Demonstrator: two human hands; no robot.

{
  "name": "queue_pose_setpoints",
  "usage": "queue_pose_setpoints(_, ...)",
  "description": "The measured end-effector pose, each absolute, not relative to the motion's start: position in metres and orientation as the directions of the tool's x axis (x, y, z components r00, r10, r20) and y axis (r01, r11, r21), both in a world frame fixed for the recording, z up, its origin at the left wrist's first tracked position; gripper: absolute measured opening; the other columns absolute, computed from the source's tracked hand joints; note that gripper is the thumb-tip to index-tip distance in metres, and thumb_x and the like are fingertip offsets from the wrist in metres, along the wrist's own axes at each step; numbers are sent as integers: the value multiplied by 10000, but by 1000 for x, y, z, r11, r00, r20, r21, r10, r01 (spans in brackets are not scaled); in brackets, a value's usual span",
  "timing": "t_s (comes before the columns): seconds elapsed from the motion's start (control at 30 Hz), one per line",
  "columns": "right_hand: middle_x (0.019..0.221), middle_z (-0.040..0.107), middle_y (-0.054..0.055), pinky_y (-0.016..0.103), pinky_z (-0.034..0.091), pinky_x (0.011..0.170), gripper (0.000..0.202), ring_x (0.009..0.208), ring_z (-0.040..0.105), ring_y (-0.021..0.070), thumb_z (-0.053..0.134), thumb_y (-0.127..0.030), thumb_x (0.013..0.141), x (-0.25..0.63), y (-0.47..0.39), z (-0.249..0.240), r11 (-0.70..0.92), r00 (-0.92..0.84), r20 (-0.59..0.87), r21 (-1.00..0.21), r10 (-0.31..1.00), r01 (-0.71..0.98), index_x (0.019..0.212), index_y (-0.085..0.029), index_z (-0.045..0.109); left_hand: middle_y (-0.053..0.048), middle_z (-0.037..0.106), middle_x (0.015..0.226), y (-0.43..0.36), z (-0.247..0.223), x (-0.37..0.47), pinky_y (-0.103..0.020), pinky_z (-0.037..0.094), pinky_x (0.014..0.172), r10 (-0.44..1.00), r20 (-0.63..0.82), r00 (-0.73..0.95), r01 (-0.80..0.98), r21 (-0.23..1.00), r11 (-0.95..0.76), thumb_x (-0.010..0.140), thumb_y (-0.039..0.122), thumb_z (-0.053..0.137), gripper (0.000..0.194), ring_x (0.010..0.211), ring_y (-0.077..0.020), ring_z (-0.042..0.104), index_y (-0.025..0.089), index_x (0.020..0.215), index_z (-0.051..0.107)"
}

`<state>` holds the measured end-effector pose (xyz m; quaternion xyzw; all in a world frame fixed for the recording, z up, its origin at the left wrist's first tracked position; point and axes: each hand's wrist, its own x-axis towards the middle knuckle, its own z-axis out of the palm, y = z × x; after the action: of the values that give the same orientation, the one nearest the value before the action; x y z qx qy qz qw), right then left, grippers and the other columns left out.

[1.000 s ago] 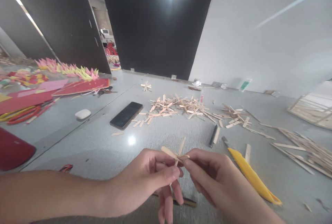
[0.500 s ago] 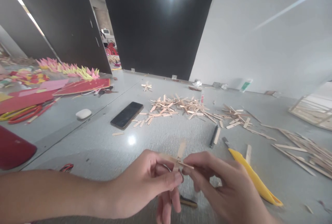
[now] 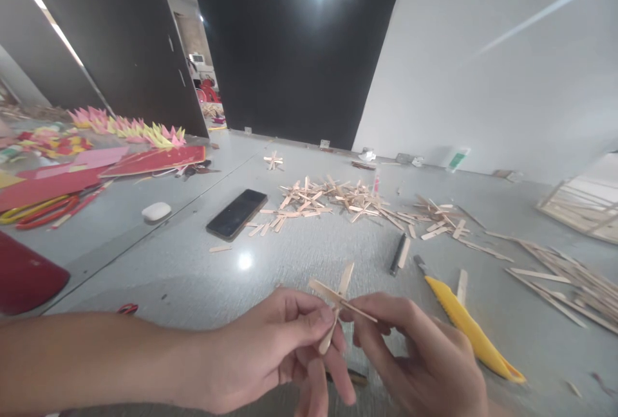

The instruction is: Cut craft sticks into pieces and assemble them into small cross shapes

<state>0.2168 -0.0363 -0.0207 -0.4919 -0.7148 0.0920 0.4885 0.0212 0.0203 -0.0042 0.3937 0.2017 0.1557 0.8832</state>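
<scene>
A small cross-shaped piece of thin wooden sticks (image 3: 346, 278) is held between both hands, low in the middle of the view. My left hand (image 3: 290, 340) pinches it near its centre with thumb and forefinger, the other fingers loosely spread below. From the right, my right hand (image 3: 415, 346) grips it at one arm near the crossing, fingers closed. Below the hands a dark-topped wooden strip (image 3: 356, 377) lies on the table, partly hidden by my left hand's fingers.
Beyond the hands lie a phone (image 3: 236, 213), a pile of wooden sticks (image 3: 333, 198) and a dark pen (image 3: 398, 253). A yellow-handled cutter (image 3: 468, 324) is beside my right hand. Long strips (image 3: 574, 278) lie at right; a white case (image 3: 156, 212) and red paper (image 3: 53, 185) at left.
The stick piece has shifted slightly right and turned, showing more of its arms. My left hand has moved a little right, and my right hand has moved slightly right and down.
</scene>
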Motion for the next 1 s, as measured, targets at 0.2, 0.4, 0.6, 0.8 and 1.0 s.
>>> queue_pose_setpoints(0.2,720,758,-29,224,514,486,198,489,637,118,583,-98,924,218,-38,-20,546,-121,653,-501,748,671,927,-290,631,-29,715,664,17,-8,23,-151,426,378,480,-206,853,-168,762,625,958,536,654,395,347,-70,562,154,858,650)
queue_pose_setpoints(0.4,682,700,-12,250,557,504,83,520,642,143,616,-176,942,219,-32,-12,425,33,520,-732,854,533,905,-247,639,-38,739,722,22,-6,22,-174,441,381,444,-210,871,-118,788,604,890,600,713,444,341,-77,565,167,841,627)
queue_pose_setpoints(0.6,602,625,-40,221,507,492,121,492,581,114,636,-298,961,213,-29,0,236,26,258,-915,966,329,862,-238,600,-18,709,668,22,-9,21,-185,452,433,430,-228,874,-77,808,584,901,647,672,481,352,-72,533,174,846,603)
queue_pose_setpoints(0.8,629,643,-42,135,380,398,250,445,467,55,749,-397,900,214,-21,10,-106,-113,-115,-991,987,82,831,-214,592,29,646,573,22,-8,20,-174,446,427,445,-218,869,-90,814,573,937,604,654,430,364,-75,516,186,869,582)
queue_pose_setpoints(1.0,641,650,-42,129,252,360,225,398,336,21,762,-379,872,217,-19,12,-143,-90,-153,-984,984,106,810,-203,635,84,545,571,20,-8,17,-153,393,402,491,-209,846,-115,827,550,980,531,643,354,359,-48,452,185,924,595)
